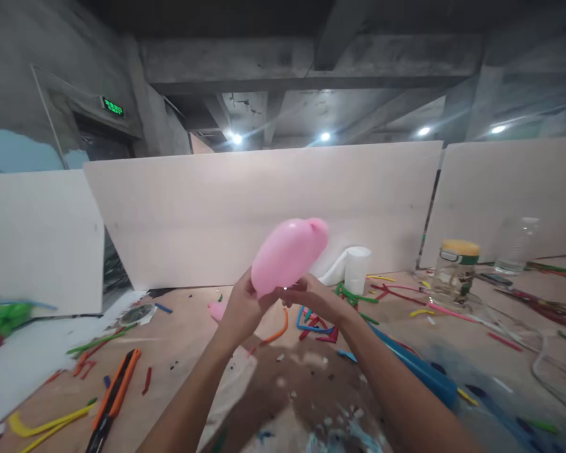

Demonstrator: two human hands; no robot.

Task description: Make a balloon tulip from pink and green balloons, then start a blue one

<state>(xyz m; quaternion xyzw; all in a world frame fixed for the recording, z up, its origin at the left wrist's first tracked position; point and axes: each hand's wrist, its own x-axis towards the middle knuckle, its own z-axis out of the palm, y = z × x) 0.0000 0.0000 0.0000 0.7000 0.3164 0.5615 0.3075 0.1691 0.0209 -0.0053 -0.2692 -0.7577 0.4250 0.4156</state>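
I hold an inflated pink balloon [288,253] up in front of me, above the table. My left hand [242,309] is closed around its lower end at the neck. My right hand [314,297] pinches at the same end from the right side, fingers pressed together. The balloon's rounded top tilts up and to the right. A small pink balloon piece [216,310] lies on the table just left of my left hand.
Several uninflated long balloons [317,324] in many colours litter the brown table [183,352]. An orange utility knife [114,397] lies front left, a blue pump [417,367] under my right forearm. A white roll [356,268], a jar [456,267] and a clear bottle [516,245] stand before white panels [264,207].
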